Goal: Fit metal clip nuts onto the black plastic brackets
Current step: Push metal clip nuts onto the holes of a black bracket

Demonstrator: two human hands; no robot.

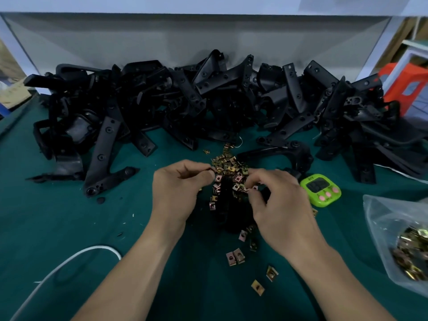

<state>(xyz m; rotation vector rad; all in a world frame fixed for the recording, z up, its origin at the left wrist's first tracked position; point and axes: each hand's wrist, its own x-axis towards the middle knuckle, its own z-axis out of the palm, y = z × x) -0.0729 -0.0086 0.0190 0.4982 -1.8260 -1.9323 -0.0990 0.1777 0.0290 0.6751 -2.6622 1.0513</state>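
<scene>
Left hand (178, 188), grip narrow on a clip nut (215, 169) — right hand (278, 200) curled among the pile (228, 166), hold unclear

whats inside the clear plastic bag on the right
Inside the clear plastic bag, a heap of gold-coloured metal clip nuts shows through the film. How many there are cannot be told: the bag runs off the picture's right edge and its wrinkled film blurs them.

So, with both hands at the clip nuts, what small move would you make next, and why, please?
I'd probably lift clear the clip nut the left hand seems to pinch at the edge of the pile, since a black bracket lies just beneath, between it and the right hand.
</scene>
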